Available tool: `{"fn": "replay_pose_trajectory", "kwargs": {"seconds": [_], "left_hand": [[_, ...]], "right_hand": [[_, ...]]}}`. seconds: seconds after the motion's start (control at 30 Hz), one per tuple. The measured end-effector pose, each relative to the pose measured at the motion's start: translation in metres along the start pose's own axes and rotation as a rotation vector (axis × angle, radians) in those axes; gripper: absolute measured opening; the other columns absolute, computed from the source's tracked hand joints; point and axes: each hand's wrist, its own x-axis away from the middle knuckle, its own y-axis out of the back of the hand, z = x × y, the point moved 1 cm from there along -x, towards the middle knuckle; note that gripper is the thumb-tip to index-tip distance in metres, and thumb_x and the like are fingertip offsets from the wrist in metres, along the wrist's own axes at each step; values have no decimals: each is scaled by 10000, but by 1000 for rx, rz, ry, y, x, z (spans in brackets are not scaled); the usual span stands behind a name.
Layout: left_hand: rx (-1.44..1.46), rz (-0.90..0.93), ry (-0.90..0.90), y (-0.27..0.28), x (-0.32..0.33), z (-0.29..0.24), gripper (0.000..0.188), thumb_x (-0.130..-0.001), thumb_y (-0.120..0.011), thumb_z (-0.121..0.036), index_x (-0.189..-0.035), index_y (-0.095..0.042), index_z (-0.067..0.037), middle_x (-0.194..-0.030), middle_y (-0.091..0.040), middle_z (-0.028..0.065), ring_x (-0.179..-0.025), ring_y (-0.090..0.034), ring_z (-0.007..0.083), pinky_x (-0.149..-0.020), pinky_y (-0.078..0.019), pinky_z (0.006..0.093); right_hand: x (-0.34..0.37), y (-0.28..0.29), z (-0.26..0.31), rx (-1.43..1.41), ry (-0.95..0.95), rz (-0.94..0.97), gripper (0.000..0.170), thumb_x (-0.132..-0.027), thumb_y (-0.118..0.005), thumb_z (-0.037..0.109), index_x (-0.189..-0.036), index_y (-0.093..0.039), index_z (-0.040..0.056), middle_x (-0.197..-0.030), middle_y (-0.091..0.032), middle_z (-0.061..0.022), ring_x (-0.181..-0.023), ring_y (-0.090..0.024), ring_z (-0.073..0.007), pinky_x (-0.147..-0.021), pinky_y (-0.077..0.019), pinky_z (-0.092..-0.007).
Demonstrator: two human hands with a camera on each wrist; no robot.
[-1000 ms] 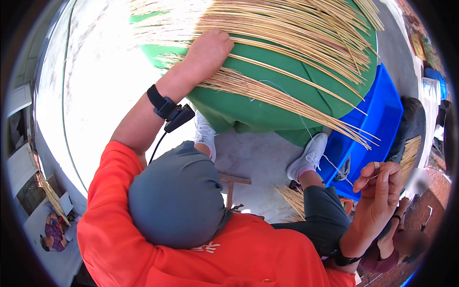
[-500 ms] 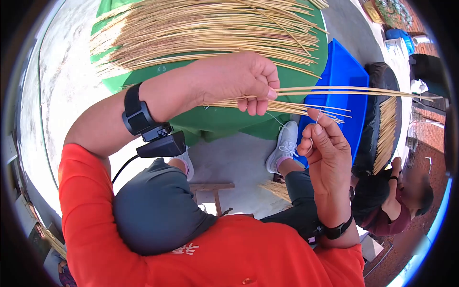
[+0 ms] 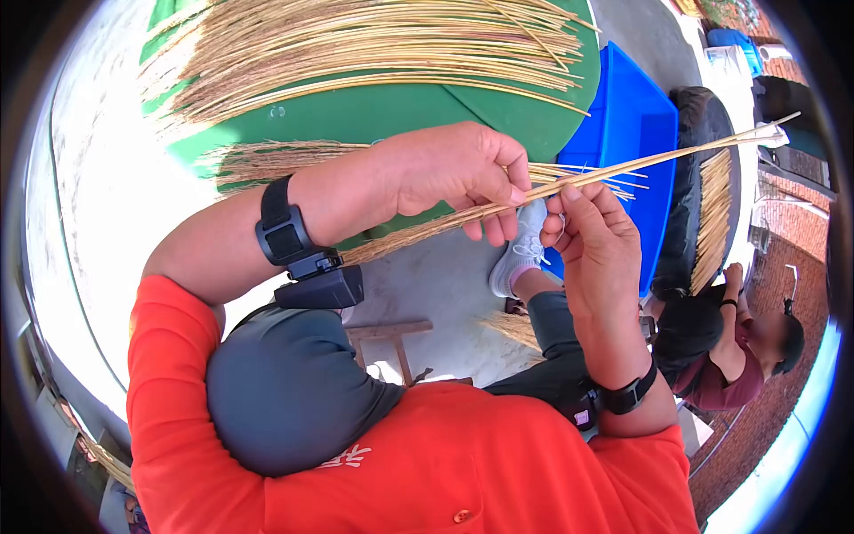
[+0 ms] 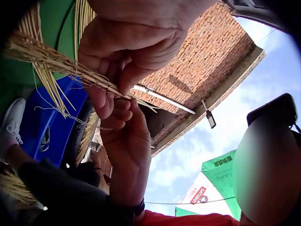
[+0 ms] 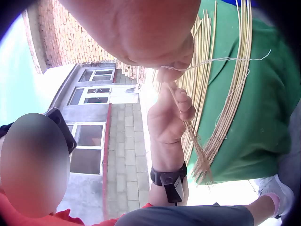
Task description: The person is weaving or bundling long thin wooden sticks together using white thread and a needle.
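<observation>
My left hand grips a few long, thin straw stalks with feathery heads. The stalks slant across in front of me, heads low at the left and bare ends up at the right. Right beside it, my right hand meets the stalks with thumb and fingertips. That hand pinches a white thread, whose loose part trails over the table in the right wrist view. Behind my left forearm a separate bunch of stalks lies along the near side of the green-covered table.
A wide layer of loose stalks covers the table's far part. Beyond its right edge stands a blue bin, beside a black object bearing more stalks. A small wooden stool is below. Another person sits at the right.
My left hand has come from the stalks on the table to the right, gripping a few. Those stalks now tilt and meet my right hand, which has moved inward with its thread.
</observation>
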Motion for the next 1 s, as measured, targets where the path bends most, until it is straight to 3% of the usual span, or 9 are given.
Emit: {"fn": "replay_pose_trajectory", "kwargs": {"seconds": [0.43, 0.7, 0.83, 1.0], "left_hand": [[47, 14, -25, 2, 3, 10, 119, -843, -547, -126, -900, -553, -22, -734, -632, 126, -635, -626, 171, -550, -491, 245], [70, -145, -86, -3, 4, 19, 183, -852, -571, -177, -920, -568, -6, -676, -594, 79, -489, -382, 47, -458, -295, 187], [78, -198, -140, 6, 7, 14, 182, -841, -570, -168, -912, -573, 0, -662, -585, 75, -483, -380, 36, -457, -276, 173], [103, -255, -135, 5, 10, 15, 166, -827, -560, -148, -887, -578, 6, -647, -581, 75, -478, -377, 27, -447, -266, 173]], "right_hand": [[-3, -3, -5, -2, 8, -22, 112, -874, -547, 86, -949, -576, 8, -766, -604, -50, -613, -573, -103, -543, -470, -218], [-3, -6, -6, 36, 17, -37, 101, -879, -543, 83, -946, -567, 11, -776, -606, -59, -630, -581, -113, -552, -475, -229], [-1, -5, -7, 155, -86, 14, 71, -879, -551, 88, -921, -556, 31, -771, -602, -60, -632, -580, -109, -559, -474, -224], [7, -15, -6, 323, -157, 150, 74, -928, -485, 161, -918, -458, 93, -674, -572, -41, -489, -528, -89, -418, -404, -201]]}}
